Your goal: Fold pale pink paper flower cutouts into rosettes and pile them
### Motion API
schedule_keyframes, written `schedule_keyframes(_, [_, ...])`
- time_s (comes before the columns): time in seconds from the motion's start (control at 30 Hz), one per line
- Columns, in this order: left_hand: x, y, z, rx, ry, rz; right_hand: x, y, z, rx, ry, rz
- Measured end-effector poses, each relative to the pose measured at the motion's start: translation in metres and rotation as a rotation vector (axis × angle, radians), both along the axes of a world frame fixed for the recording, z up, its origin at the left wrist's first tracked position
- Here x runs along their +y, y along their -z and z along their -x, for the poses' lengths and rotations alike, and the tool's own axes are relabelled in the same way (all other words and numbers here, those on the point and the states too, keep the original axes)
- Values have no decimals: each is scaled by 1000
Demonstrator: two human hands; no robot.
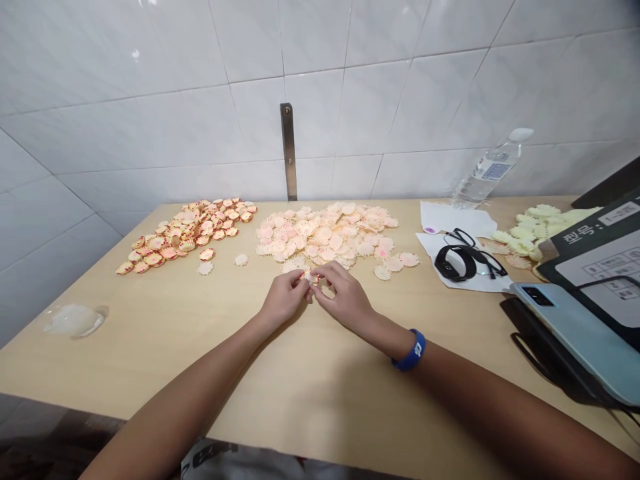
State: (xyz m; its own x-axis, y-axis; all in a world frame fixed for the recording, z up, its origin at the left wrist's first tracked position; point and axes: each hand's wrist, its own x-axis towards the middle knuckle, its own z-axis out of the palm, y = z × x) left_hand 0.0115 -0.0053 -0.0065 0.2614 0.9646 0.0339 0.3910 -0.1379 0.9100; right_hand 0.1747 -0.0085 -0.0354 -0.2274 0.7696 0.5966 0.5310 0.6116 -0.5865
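Note:
My left hand [286, 298] and my right hand [343, 295] meet at the middle of the table, fingers closed in a pinch. Between their fingertips is a small flower-shaped piece [312, 277], pale with some red and gold at its edge; the fingers partly hide it. Just beyond my hands spreads a heap of pale pink scalloped flower pieces [325, 233]. Farther left lies a pile of similar pieces with red and gold rims [185, 233]. Single pale pieces [241, 259] rest between the two piles.
A clear cup with white contents [74, 321] stands at left. To the right are white paper [430, 248], a black wristband [456, 263], eyeglasses [493, 263], a water bottle [487, 173], pale yellow pieces [537, 227], a light blue phone [580, 340] and a dark box [610, 247]. A tiled wall backs the table.

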Motion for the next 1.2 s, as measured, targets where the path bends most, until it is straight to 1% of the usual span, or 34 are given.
schedule_keyframes(0.13, [-2,1,0,115,-27,-78,-3,-2,2,-55,36,-56])
schedule_keyframes(0.23, [-3,2,-2,182,-11,-131,-5,-3,4,-75,46,-37])
schedule_keyframes(0.33, [-3,0,-5,182,12,-166,-7,-3,6,-109,83,-19])
schedule_keyframes(0.4, [-4,-2,-6,166,18,-189,-8,-4,7,-126,104,-32])
schedule_keyframes(0.5, [-6,-2,-6,143,61,-207,-7,-5,7,-146,138,-58])
schedule_keyframes(0.6, [-7,-1,-5,135,74,-190,-6,-4,4,-199,151,-101])
schedule_keyframes(0.67, [-7,0,-4,108,67,-138,-6,-4,2,-233,135,-144])
schedule_keyframes(0.77, [-6,1,-2,47,121,-83,-7,-3,1,-291,118,-145])
schedule_keyframes(0.87, [-4,0,0,57,174,-105,-7,-6,-1,-386,78,-38])
schedule_keyframes(0.9, [-3,1,2,60,188,-102,-7,-8,-1,-405,45,5])
schedule_keyframes(0.97, [-1,2,6,24,229,-42,-6,-13,-3,-381,-53,84])
schedule_keyframes(1.0, [1,2,8,-12,251,9,-5,-15,-5,-331,-115,119])
schedule_keyframes(1.07, [4,2,13,-92,276,113,-1,-17,-7,-164,-232,203])
schedule_keyframes(1.13, [8,1,18,-159,287,184,3,-17,-10,55,-324,347])
schedule_keyframes(1.2, [11,-2,20,-211,292,225,6,-15,-12,261,-394,525])
